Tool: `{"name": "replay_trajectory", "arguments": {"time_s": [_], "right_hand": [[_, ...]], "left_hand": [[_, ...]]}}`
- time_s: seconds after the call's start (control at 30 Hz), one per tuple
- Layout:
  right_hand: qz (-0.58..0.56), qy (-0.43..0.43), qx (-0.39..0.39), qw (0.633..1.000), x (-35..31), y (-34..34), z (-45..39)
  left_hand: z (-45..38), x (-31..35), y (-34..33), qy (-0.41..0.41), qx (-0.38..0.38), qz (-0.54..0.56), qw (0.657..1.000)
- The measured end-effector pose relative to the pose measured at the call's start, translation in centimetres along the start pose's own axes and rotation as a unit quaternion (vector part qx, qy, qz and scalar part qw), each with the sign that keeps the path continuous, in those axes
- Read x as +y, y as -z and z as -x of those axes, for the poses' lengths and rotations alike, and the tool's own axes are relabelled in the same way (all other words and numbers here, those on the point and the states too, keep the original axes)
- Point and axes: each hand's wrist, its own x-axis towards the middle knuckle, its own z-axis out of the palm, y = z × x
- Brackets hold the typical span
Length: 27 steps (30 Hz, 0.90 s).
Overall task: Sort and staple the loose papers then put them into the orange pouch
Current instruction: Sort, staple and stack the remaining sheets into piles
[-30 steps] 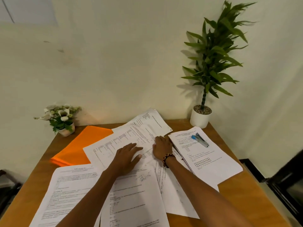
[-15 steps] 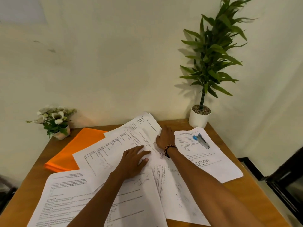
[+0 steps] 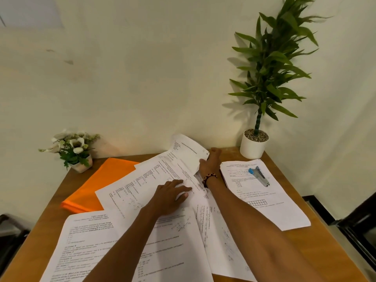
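Several loose printed papers [image 3: 130, 237] lie overlapping across the wooden table [image 3: 289, 245]. My left hand [image 3: 169, 197] rests flat, fingers spread, on a slanted sheet [image 3: 140, 184] in the middle. My right hand [image 3: 210, 164] grips the right edge of the farthest sheet [image 3: 188, 151], whose far end curls up off the table. The orange pouch [image 3: 101, 184] lies flat at the left, partly under the papers. A blue and grey stapler [image 3: 259, 177] sits on a separate sheet [image 3: 270, 202] at the right.
A tall green plant in a white pot [image 3: 254, 146] stands in the back right corner. A small pot of white flowers [image 3: 74, 150] sits at the back left. The wall runs right behind the table. Dark furniture [image 3: 360, 226] stands beyond the right edge.
My right hand has slid away from me to the far sheet and taken its edge, lifting it. My left hand stays on the middle sheet.
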Motion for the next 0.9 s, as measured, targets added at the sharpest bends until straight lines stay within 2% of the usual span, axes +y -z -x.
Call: {"name": "replay_trajectory", "arguments": {"time_s": [0.1, 0.2, 0.27, 0.37, 0.47, 0.53, 0.57, 0.63, 0.77, 0.87, 0.9], "right_hand": [[-0.056, 0.023, 0.069, 0.996, -2.3, 0.0, -0.1], [-0.009, 0.113, 0.154, 0.981, -4.5, 0.4, -1.5], [0.013, 0.172, 0.203, 0.964, -6.6, 1.0, -2.1], [-0.036, 0.251, 0.282, 0.925, -10.5, 3.0, -2.5], [-0.051, 0.316, 0.312, 0.895, -13.4, 5.1, -3.3], [-0.051, 0.329, 0.302, 0.893, -14.3, 6.1, -4.0], [-0.051, 0.329, 0.297, 0.895, -14.4, 6.4, -4.3], [-0.048, 0.332, 0.272, 0.902, -14.1, 6.8, -4.5], [-0.007, 0.333, 0.15, 0.931, -11.3, 6.4, -3.4], [0.003, 0.329, 0.084, 0.941, -8.4, 5.7, -2.1], [0.004, 0.317, 0.064, 0.946, -7.5, 5.4, -1.6]], "left_hand": [[0.1, 0.0, -0.2, -0.003, 0.013, -0.003, 1.0], [0.3, 0.1, 0.0, -0.003, 0.022, -0.002, 1.0], [0.4, 0.2, 0.1, -0.003, 0.023, 0.0, 1.0], [0.5, 0.3, 0.1, 0.0, 0.02, 0.012, 1.0], [0.6, 0.0, -0.1, 0.005, 0.028, 0.054, 0.998], [0.6, 0.3, 0.3, 0.029, 0.053, 0.146, 0.987], [0.6, 0.7, 0.7, 0.047, 0.082, 0.211, 0.973], [0.5, 1.1, 1.9, 0.068, 0.181, 0.339, 0.921], [0.5, 1.3, 5.5, 0.079, 0.34, 0.54, 0.766], [1.0, -0.1, 7.6, 0.105, 0.39, 0.64, 0.653], [1.3, -0.8, 8.3, 0.116, 0.384, 0.664, 0.631]]}}
